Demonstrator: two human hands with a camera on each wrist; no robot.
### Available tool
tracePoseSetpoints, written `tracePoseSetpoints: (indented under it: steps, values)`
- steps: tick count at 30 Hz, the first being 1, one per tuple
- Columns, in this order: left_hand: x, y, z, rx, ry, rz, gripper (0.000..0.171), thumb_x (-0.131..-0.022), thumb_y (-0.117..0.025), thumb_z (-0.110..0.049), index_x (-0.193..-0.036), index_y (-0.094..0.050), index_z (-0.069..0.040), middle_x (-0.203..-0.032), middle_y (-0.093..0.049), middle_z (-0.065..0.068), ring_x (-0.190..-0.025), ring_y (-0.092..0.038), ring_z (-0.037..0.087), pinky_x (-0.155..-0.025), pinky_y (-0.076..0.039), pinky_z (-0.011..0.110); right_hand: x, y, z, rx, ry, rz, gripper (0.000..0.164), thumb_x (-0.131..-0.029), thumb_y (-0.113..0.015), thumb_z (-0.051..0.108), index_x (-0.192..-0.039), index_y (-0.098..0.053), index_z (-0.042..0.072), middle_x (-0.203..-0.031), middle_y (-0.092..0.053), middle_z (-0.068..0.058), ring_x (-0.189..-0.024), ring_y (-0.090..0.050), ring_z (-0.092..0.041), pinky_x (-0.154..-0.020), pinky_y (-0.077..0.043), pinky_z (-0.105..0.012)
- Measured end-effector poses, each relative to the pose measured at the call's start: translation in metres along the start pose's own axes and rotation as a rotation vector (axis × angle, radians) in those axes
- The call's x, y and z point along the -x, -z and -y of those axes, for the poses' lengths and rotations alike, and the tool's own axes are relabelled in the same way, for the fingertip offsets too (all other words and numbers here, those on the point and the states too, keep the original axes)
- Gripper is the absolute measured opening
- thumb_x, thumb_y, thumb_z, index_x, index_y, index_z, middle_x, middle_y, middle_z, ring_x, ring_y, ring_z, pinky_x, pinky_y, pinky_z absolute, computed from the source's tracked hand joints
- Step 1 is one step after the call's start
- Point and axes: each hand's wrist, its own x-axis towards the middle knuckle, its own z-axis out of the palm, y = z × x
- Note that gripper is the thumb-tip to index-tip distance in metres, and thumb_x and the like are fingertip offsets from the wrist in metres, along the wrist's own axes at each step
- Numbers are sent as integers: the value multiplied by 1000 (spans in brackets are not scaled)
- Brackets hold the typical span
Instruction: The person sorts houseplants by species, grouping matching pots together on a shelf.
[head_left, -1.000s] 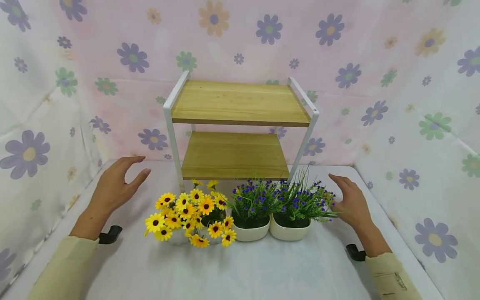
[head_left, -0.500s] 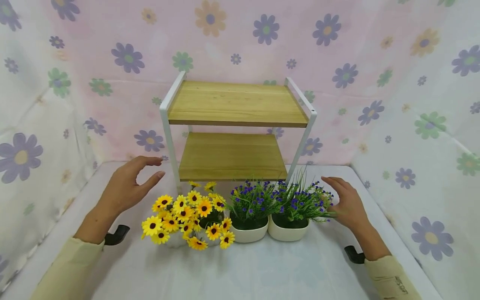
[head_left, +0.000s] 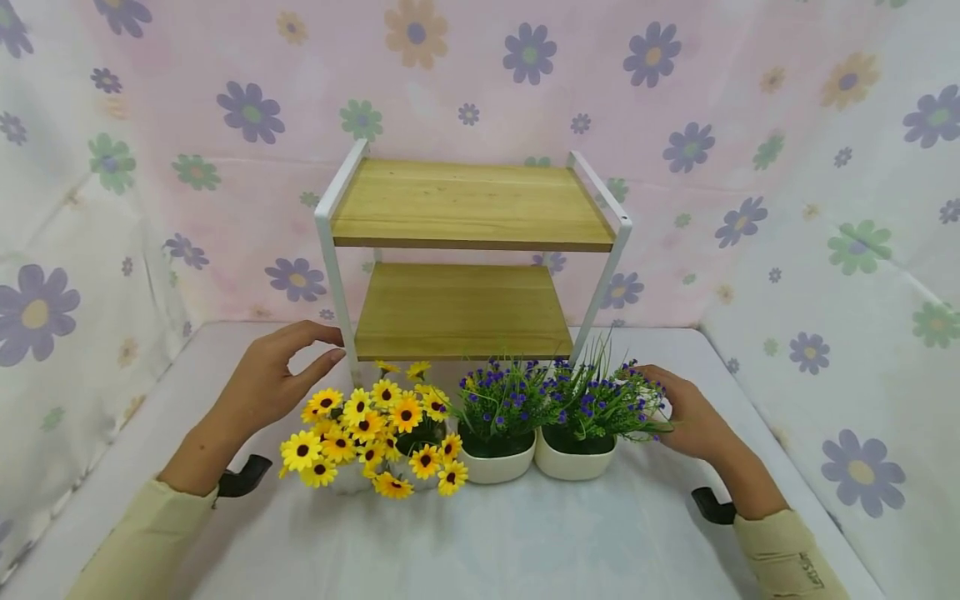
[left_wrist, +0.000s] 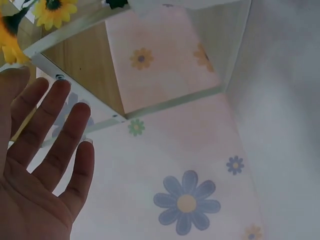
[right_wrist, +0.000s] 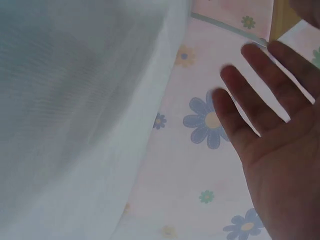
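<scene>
A two-tier shelf (head_left: pixel 472 204) with wooden boards and a white frame stands at the back of the table. My left hand (head_left: pixel 273 379) is beside its left front leg, fingertips near or at the leg; contact cannot be told. In the left wrist view the fingers (left_wrist: pixel 70 130) are spread beside the white frame (left_wrist: pixel 82 90), holding nothing. My right hand (head_left: pixel 686 417) is beside the rightmost purple-flowered plant (head_left: pixel 592 408), its fingertips partly hidden behind the leaves. The right wrist view shows that hand's fingers (right_wrist: pixel 252 102) extended and spread, with nothing in the palm.
In front of the shelf, yellow artificial flowers (head_left: pixel 375 425) stand at the left, their pots mostly hidden. Another purple-flowered plant in a white pot (head_left: pixel 498 468) adjoins the rightmost one. Flower-print cloth walls (head_left: pixel 480 75) enclose the white table (head_left: pixel 525 550) at back and sides.
My left hand has moved right, up to the shelf's left front leg. My right hand has moved left, its fingertips passing behind the purple flowers. The shelf and plants stay in place.
</scene>
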Motion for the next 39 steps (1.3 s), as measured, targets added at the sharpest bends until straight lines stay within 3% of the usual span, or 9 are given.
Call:
tracePoseSetpoints:
  steps: [4,7,10,15,18,22,25,29,39]
  values:
    - [-2,0,-2,27,-22,-13,28,-97,-77,-4,-121,-76,-17,-118,-77,-4,-115,-71,22,-104,-51,23,3,2,2,-64,-1,90,59,-85,-89,8,-138,-65,17,-132,-70,1,-126,-62,-13,-105,-51,-28]
    - [-2,1,-4,56,-43,-33,29,-95,-78,0,-119,-77,-16,-116,-77,-4,-112,-72,19,-102,-42,8,5,3,6,-83,-3,167,60,-85,-90,13,-139,-64,17,-134,-69,2,-127,-59,-10,-107,-51,-32]
    - [-3,1,-6,83,-55,-51,29,-93,-78,3,-116,-78,-15,-113,-77,-5,-110,-70,12,-101,-43,7,7,2,10,-72,-34,230,62,-88,-89,23,-143,-62,17,-139,-66,1,-132,-57,-15,-108,-51,-40]
    - [-5,1,-9,103,-55,-55,27,-91,-80,5,-111,-78,-14,-110,-75,-6,-107,-67,5,-97,-45,8,10,-4,11,-54,-68,291,87,-85,-91,37,-157,-49,13,-154,-56,-6,-144,-48,-32,-114,-45,-55]
    - [-4,0,-11,101,-42,-58,26,-91,-80,5,-109,-78,-14,-110,-75,-6,-106,-67,5,-97,-46,8,10,-10,11,-103,-56,270,101,-81,-95,39,-162,-41,12,-160,-50,-8,-150,-40,-29,-121,-37,-39]
    - [-3,0,-14,94,-11,-69,24,-92,-80,4,-108,-79,-14,-110,-75,-6,-106,-66,3,-95,-45,6,8,-16,20,-153,-60,236,101,-78,-98,36,-159,-45,9,-159,-51,-9,-150,-40,-30,-121,-37,-38]
    - [-2,0,-16,86,13,-78,22,-93,-79,2,-107,-80,-14,-109,-76,-5,-105,-68,6,-94,-44,5,7,-20,24,-182,-59,226,93,-78,-98,32,-155,-50,9,-154,-56,-8,-147,-45,-28,-116,-44,-47]
    - [-3,0,-19,78,33,-86,20,-94,-79,1,-108,-81,-14,-108,-77,-4,-103,-70,14,-94,-43,5,6,-26,22,-222,-21,210,92,-78,-98,31,-155,-50,16,-153,-55,-1,-145,-42,-6,-115,-40,-25]
    - [-3,0,-24,62,61,-85,21,-96,-78,-3,-114,-80,-14,-110,-79,0,-106,-74,26,-93,-51,14,4,-28,24,-240,5,198,91,-78,-98,33,-154,-50,18,-149,-55,2,-141,-43,-3,-114,-39,-23]
